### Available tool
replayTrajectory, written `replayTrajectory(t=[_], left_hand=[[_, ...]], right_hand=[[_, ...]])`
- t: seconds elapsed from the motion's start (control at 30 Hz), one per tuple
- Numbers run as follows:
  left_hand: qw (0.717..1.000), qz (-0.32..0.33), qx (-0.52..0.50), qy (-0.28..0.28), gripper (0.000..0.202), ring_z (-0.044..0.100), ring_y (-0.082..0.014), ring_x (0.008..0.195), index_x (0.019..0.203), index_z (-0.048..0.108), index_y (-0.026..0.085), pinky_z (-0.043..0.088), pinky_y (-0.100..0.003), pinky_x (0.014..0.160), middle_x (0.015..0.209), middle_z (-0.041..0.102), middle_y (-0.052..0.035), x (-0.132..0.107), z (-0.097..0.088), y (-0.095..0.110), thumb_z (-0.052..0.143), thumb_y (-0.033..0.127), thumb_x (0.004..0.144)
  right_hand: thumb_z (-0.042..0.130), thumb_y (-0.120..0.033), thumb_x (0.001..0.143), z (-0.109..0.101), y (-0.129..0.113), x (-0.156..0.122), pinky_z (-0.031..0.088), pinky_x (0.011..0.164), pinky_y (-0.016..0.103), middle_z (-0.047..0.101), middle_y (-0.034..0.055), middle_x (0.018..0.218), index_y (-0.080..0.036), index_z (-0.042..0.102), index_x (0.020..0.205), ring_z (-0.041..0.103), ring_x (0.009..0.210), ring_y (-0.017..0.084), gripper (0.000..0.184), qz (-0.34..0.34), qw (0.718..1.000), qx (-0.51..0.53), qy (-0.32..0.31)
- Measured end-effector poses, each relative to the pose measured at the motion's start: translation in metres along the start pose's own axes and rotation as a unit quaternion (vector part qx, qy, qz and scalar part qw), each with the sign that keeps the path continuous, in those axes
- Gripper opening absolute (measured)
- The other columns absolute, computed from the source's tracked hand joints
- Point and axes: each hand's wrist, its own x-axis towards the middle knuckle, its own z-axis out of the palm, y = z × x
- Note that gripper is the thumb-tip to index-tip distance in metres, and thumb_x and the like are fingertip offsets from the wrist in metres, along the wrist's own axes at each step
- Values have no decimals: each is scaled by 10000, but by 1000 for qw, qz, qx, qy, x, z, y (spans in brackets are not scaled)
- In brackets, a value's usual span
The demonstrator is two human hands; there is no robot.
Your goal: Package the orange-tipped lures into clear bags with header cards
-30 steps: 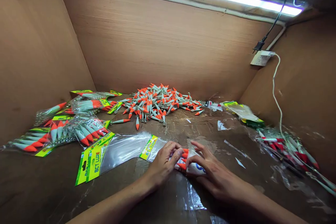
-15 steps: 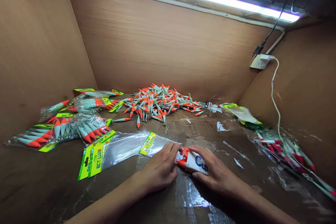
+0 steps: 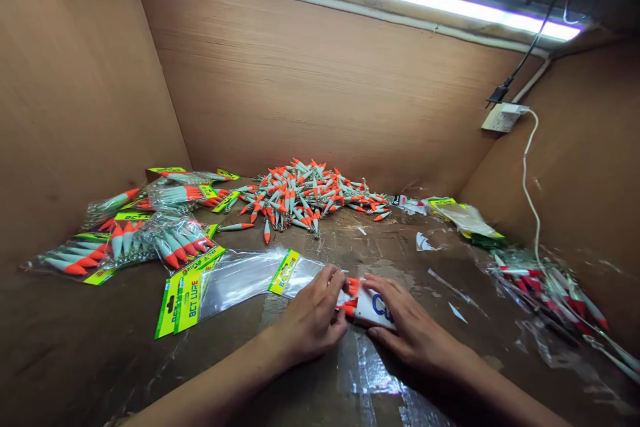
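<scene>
Atop a brown, tape-patched worktop (image 3: 90, 347), the right hand (image 3: 409, 321) clasps a white, blue-lettered block (image 3: 367, 307) between thumb and fingers, while the left hand (image 3: 310, 317), fingers curled, grip hidden, meets slim, orange-tipped lures (image 3: 353, 287) at its edge, best aligned under light, even pressure.

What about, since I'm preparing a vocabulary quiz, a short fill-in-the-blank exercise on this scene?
The front yellow card reads "BCT ____."
The right hand holds a white piece with letters coloured ____.
In the picture, bags of orange-tipped lures lie to the ____ of the loose pile.
Missing words: LURE; blue; left.
</scene>
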Motion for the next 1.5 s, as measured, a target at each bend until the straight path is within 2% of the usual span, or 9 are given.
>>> replayTrajectory(t=[0.1, 0.17, 0.4, 0.53, 0.77, 1.03, 1.2, 1.33, 1.5], left_hand=[[999, 12, 18, 24, 110, 527, -270, 1138, 956, 597, 216, 479, -409, 961, 1232, 520, -102, -1, -3, 3, 580, 183, 852], [999, 25, 40, 26, 64, 507, -289, 1180, 904, 642, 228, 462, -440, 983, 1262, 525, -95, -2, -4, 4, 583, 218, 883], [997, 29, 76, -1, 160, 498, -304, 1220, 1031, 673, 238, 469, -477, 1002, 1323, 521, -111, -2, 1, 6, 597, 241, 890], [994, 45, 95, 20, 230, 441, -317, 1312, 1102, 660, 245, 429, -511, 1072, 1452, 451, -99, -3, 6, 5, 589, 206, 887], [994, 14, 96, 54, 314, 527, -259, 1210, 1222, 611, 251, 494, -440, 1003, 1323, 548, -93, 11, 5, -3, 535, 142, 938], [989, 64, 135, -13, 91, 521, -257, 1218, 1001, 680, 216, 501, -394, 980, 1289, 566, -79, 33, -4, -1, 628, 206, 927], [985, 105, 119, -69, 175, 554, -232, 1198, 1032, 699, 263, 476, -390, 1010, 1283, 603, -46, 28, -11, -9, 540, 209, 981], [989, 98, 105, -47, 240, 499, -273, 1279, 1170, 672, 275, 424, -451, 1068, 1370, 570, -65, 26, -12, -11, 575, 214, 959], [992, 106, 46, -50, 180, 571, -226, 1160, 984, 737, 297, 461, -376, 994, 1252, 633, -13, 26, -4, -9, 573, 225, 965]], right_hand=[[611, -278, 889, 6, 3, -3, 292, 1184, 474, 355, 119, 1552, -246, 275, 1521, 321, 1432, 272, 717, 4, 1000, 0, 24], [613, -265, 881, 6, 2, -3, 295, 1181, 476, 362, 121, 1543, -247, 284, 1511, 328, 1426, 277, 711, 4, 1000, 3, 29], [626, -251, 868, 4, 1, -1, 302, 1178, 461, 397, 115, 1521, -240, 309, 1499, 354, 1406, 273, 707, -11, 999, 8, 33], [632, -234, 855, 11, 8, -2, 317, 1169, 475, 410, 115, 1510, -240, 303, 1502, 365, 1394, 278, 725, -28, 998, 3, 61], [648, -234, 843, 12, 10, -1, 332, 1156, 487, 421, 118, 1500, -245, 304, 1504, 385, 1378, 290, 745, -29, 997, 10, 66], [647, -232, 834, 14, 9, 0, 341, 1147, 504, 448, 121, 1481, -246, 346, 1478, 412, 1361, 299, 711, -11, 997, 22, 72], [648, -238, 840, 15, 11, -1, 331, 1154, 507, 436, 116, 1498, -251, 349, 1484, 390, 1380, 296, 710, -16, 998, 13, 68], [651, -246, 841, 13, 11, -1, 339, 1152, 488, 429, 108, 1505, -254, 347, 1483, 389, 1381, 286, 710, -12, 998, 9, 68], [650, -230, 838, 12, 9, -1, 354, 1145, 466, 443, 104, 1489, -256, 334, 1481, 410, 1364, 275, 717, -7, 998, 15, 68]])
